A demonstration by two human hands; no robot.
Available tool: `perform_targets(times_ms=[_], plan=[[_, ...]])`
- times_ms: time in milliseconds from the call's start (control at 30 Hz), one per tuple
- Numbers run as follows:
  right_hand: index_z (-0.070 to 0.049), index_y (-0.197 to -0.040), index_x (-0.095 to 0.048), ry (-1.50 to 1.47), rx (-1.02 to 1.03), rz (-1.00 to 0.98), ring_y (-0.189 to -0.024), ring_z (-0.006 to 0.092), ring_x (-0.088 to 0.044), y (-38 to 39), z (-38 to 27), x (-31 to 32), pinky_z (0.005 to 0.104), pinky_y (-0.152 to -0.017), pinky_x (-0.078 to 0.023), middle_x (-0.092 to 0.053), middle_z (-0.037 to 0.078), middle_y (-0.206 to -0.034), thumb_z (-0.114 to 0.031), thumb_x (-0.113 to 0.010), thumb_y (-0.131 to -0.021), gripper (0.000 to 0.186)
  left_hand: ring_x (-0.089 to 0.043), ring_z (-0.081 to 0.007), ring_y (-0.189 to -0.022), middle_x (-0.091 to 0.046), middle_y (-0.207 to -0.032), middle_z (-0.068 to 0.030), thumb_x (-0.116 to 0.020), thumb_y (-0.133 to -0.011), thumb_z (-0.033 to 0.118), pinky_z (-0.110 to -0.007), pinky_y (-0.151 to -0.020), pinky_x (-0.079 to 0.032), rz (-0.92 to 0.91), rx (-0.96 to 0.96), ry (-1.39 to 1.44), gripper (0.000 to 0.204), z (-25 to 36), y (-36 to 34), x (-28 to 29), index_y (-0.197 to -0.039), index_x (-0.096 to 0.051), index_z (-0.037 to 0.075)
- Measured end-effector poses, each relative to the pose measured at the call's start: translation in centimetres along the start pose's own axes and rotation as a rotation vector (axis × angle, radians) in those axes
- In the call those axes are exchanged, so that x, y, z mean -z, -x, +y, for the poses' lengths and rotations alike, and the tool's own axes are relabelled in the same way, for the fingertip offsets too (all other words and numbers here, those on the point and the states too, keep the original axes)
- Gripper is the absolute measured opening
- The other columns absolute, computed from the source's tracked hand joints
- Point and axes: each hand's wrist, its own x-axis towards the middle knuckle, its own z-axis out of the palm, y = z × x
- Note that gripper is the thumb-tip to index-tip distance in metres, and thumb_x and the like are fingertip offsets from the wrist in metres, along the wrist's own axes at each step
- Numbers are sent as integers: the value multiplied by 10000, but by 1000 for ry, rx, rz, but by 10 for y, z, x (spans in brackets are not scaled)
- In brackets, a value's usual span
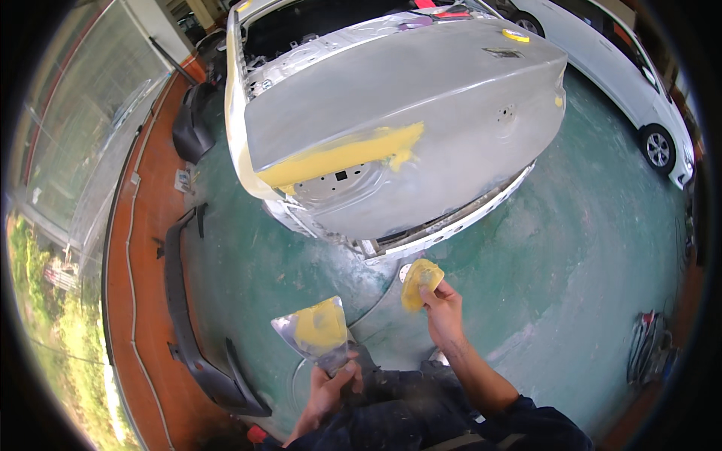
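My left hand (335, 383) grips a wide metal putty knife (316, 325) smeared with yellow filler. My right hand (444, 316) pinches a small yellow-coated spreader (421, 284), held out to the right of the knife. Ahead of both hands stands a car body with a grey sanded trunk lid (406, 83), which has a long band of yellow filler (331, 158) along its left part and an exposed rear frame (451, 229) below. A roll of yellow tape (516, 35) lies on the lid at the back right.
Loose black bumpers (177, 278) lie along the orange floor strip (124, 301) at left, beside windows. A white car (639, 90) stands at right. A hose (376, 304) runs over the green floor (556, 286); coiled equipment (650, 346) sits at lower right.
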Motion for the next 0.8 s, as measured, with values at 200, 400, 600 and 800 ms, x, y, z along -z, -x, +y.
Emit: perform_targets(times_ms=[200, 400, 600, 800], plan=[[35, -1268, -665, 60, 315, 369, -948, 114, -661, -60, 70, -100, 275, -857, -528, -729, 66, -1098, -9, -641, -945, 326, -482, -178, -499, -550, -691, -96, -599, -951, 70, -332, -477, -405, -74, -37, -218, 215, 59, -30, 132, -1145, -547, -4], [20, -1242, -675, -44, 607, 682, -922, 104, -650, -122, 97, -177, 266, -832, -521, -712, 45, -1085, -53, -652, -956, 295, -425, -165, -441, -481, -580, -66, -591, -940, 36, -329, -436, -377, 9, -35, -343, 138, 137, -68, 228, -1065, -546, -2], [17, -1178, -702, -110, 742, 859, -864, 112, -642, -161, 80, -215, 269, -781, -523, -706, 71, -1017, -60, -672, -937, 255, -414, -150, -450, -446, -597, -34, -605, -945, 92, -309, -421, -368, -17, -122, -400, 122, 210, -127, 265, -1016, -527, 31], [-69, -1234, -709, -151, 888, 972, -824, 230, -667, -188, 56, -221, 321, -758, -534, -694, 145, -1027, -18, -658, -885, 357, -393, -140, -450, -428, -598, -18, -584, -958, 130, -306, -423, -358, -173, -203, -508, 119, 256, -179, 266, -1003, -517, 42]])
